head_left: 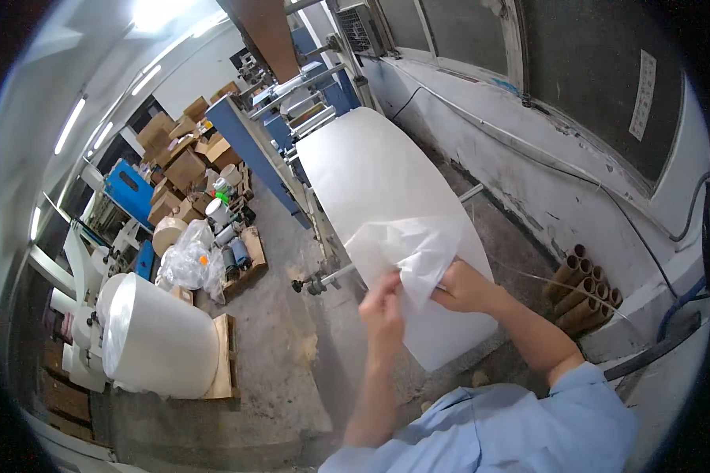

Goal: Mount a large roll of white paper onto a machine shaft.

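A wide roll of white sheet material (379, 173) lies in front of me, mounted on a metal shaft (339, 273) that sticks out at both sides. Its loose end (414, 244) is gathered and crumpled between my hands. My left hand (383, 311) pinches the left part of this thin white sheet, fingers closed. On the right, my right hand (464, 288) grips the crumpled sheet too, its fingers curled and partly hidden by the folds. Both hands are over the near part of the roll.
A blue-framed machine (252, 146) with metal rollers stands beyond the roll. Brown cardboard tubes (582, 288) are stacked by the right wall. At left, a large white roll (162, 339) rests on a wooden pallet (225, 359), near clear plastic wrap (189, 264) and piled cardboard boxes (185, 169).
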Motion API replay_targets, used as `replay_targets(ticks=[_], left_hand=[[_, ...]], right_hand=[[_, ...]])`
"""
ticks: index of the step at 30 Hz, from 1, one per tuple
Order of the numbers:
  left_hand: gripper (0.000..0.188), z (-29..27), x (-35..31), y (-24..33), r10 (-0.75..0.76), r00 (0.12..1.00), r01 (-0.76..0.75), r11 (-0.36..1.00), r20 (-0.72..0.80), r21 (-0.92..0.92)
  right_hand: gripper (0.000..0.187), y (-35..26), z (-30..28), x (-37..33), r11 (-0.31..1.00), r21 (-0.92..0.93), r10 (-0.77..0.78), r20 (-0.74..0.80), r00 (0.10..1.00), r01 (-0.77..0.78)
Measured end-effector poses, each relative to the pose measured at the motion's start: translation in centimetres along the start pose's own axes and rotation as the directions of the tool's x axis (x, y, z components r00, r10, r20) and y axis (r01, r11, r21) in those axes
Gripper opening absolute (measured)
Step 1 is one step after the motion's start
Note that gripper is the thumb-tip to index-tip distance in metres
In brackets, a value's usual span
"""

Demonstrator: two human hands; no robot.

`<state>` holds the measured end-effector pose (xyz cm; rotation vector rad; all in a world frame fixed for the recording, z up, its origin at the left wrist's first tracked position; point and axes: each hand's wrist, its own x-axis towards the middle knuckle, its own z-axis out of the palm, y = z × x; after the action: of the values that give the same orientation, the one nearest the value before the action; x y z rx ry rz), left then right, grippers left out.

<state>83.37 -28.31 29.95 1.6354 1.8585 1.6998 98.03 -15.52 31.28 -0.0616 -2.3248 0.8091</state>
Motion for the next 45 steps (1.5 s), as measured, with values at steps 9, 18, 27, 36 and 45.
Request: replay_targets(ticks=[9, 18, 27, 36, 45], left_hand=[[0.022, 0.2, 7.3, -1.4, -0.043, 0.98, 0.144, 0.821, -0.193, 0.552], [0.017, 1.1, 6.5, -3.1, 0.414, 0.905, -0.243, 0.697, -0.101, 0.675], [0.012, 0.0, 9.1, -5.5, 0.458, 0.873, -0.284, 0.757, -0.168, 0.588], [0.015, 1.4, 11.3, -6.5, 0.416, 0.906, -0.27, 0.708, -0.076, 0.653], [0.024, 0.0, 13.6, -4.1, 0.447, 0.894, -0.294, 0.637, -0.03, 0.712]], right_hand=[[0.027, -1.0, 2.2, 2.2, 0.96, -0.241, -0.137, 0.031, 0.99, 0.141], [0.03, 4.3, -4.7, 16.8, 0.902, -0.429, -0.228, -0.578, 0.783, -0.054], [0.041, -9.9, 11.2, 25.6, 0.932, 0.323, -0.174, 0.798, 0.577, -0.166], [0.054, 5.9, -3.9, 22.4, 0.901, -0.399, -0.193, -0.011, 0.981, 0.173], [0.031, 6.1, -6.0, 14.3, 0.912, -0.406, 0.0, 0.124, 0.992, 0.051]])
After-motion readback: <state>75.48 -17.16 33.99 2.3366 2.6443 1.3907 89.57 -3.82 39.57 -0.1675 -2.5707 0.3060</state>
